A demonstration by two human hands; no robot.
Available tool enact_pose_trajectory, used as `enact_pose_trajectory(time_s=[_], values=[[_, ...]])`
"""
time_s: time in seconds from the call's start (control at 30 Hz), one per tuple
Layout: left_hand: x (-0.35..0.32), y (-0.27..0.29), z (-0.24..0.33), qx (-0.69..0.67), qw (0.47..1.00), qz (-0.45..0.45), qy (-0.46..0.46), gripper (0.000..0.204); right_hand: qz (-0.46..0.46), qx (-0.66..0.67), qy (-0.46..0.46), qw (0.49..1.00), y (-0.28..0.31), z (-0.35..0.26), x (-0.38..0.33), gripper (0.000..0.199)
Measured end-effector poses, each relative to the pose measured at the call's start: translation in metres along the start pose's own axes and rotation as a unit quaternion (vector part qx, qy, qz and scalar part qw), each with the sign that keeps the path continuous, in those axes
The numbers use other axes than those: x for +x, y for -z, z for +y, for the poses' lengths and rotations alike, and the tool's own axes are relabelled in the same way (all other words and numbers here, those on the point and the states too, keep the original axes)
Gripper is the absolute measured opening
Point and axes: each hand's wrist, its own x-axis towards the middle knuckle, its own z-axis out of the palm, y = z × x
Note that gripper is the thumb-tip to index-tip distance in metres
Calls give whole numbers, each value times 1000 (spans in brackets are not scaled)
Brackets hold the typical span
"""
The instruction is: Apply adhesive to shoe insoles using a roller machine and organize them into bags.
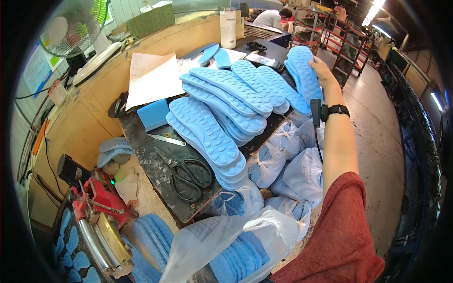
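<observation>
Soles (304,70), a small blue stack of them, are sitting in my right hand (323,70) at the upper middle of the frame, standing on end at the far edge of the bench (155,160). My fingers are curling round the stack's far side, so I am judging the grip closed, though the fingertips themselves are hidden behind the foam. I am reading this as the moment of adding to or taking from the spread: beside the hand, more soles are lying fanned in overlapping rows (226,108) across the dark top. Any next move is calling for a steady wrist, since the stack is loose and could slide apart. Scissors (186,172) are lying lower on the bench, a blue block (153,114) to their upper left. Tied bags (288,160) are crowding the floor below the arm, and an open bag (226,245) of soles is gaping at the bottom. My left hand is out of view.
</observation>
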Motion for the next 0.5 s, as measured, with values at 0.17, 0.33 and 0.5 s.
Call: enact_pose_trajectory(time_s=[0.17,0.33,0.5], values=[[21,17,-8,27,996,-78,39,32,-88,56,17,994,-31,-20,-8,44],[24,21,-5,18,995,-91,30,30,-156,-2,76,985,-103,-36,-15,51],[12,4,6,48,997,-65,14,30,-129,-274,78,950,-145,-3,-15,58]])
